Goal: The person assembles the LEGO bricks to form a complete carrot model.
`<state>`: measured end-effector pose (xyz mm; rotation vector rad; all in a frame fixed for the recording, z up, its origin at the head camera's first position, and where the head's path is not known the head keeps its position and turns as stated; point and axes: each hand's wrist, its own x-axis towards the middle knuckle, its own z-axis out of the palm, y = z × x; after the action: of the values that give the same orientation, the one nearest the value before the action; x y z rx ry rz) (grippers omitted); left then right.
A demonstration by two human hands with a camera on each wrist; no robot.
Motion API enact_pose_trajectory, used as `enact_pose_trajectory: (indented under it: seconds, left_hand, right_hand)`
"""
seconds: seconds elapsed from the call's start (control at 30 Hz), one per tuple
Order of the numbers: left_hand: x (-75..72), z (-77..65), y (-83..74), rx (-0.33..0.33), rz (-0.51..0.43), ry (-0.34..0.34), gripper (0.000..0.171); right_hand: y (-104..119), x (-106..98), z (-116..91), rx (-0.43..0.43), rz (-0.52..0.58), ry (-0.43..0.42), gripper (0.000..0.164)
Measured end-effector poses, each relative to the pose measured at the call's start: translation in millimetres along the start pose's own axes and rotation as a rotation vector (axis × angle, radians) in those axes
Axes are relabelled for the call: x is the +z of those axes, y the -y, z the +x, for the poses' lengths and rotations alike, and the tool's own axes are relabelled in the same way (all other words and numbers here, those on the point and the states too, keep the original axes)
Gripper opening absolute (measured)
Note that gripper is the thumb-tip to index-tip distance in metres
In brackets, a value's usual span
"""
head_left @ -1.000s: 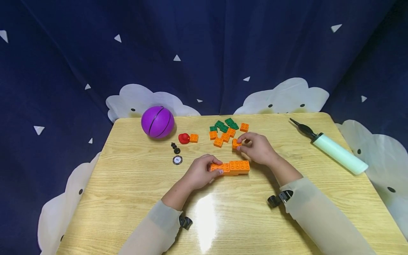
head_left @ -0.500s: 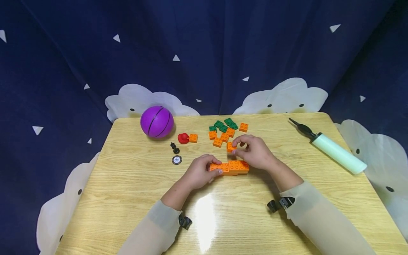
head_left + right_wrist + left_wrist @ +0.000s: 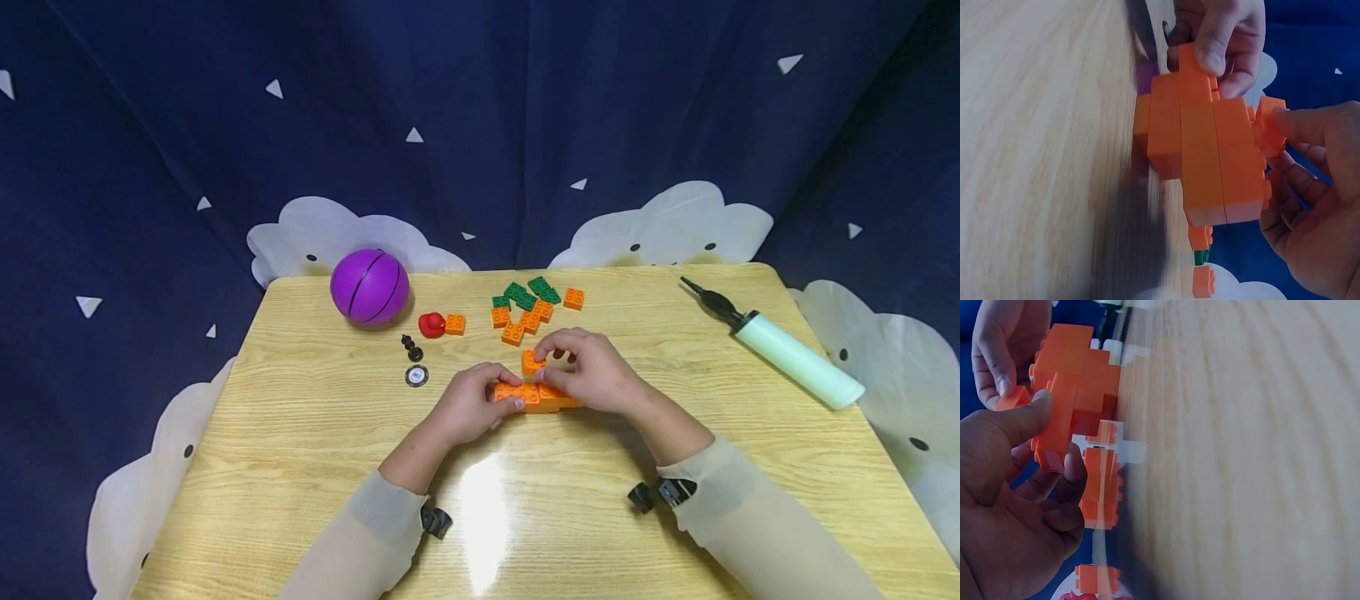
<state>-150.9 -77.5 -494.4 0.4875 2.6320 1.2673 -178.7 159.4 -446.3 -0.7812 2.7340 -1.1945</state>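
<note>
An assembly of joined orange toy building bricks (image 3: 529,398) lies across the middle of the table, its layers stepped in the right wrist view. My left hand (image 3: 467,404) grips its left end between thumb and fingers. Just above the assembly's far side, my right hand (image 3: 600,372) pinches a small orange brick (image 3: 529,364) between thumb and fingertips. In the right wrist view this small brick (image 3: 1267,128) is right at the studs on top of the assembly. From the left wrist, the left thumb (image 3: 1032,419) presses on the studded side.
Behind the hands lie several loose orange bricks (image 3: 529,322) and green bricks (image 3: 525,297). To the left are a purple ball (image 3: 370,287), a red rubber duck (image 3: 431,325), a black chess piece (image 3: 412,348) and a poker chip (image 3: 417,376). A hand pump (image 3: 795,360) lies at right.
My right hand has carried the small orange brick left and toward me, from beside the loose bricks to over the assembly. The left hand has kept its grip in place.
</note>
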Motion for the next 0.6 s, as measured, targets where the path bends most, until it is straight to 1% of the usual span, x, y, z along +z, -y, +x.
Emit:
enact_pose_trajectory:
  seconds: [0.23, 0.4, 0.6]
  left_hand:
    - [0.0, 0.4, -0.2, -0.022, 0.005, 0.001, 0.031]
    - [-0.2, 0.6, -0.8, -0.007, 0.033, -0.01, 0.033]
    - [-0.7, 0.2, -1.9, -0.012, 0.041, -0.015, 0.035]
  right_hand:
    - [4, 5, -4, -0.043, -0.017, 0.036, 0.015]
    - [3, 9, -6, -0.073, -0.043, 0.053, 0.016]
    - [6, 12, -8, -0.066, -0.078, 0.067, 0.021]
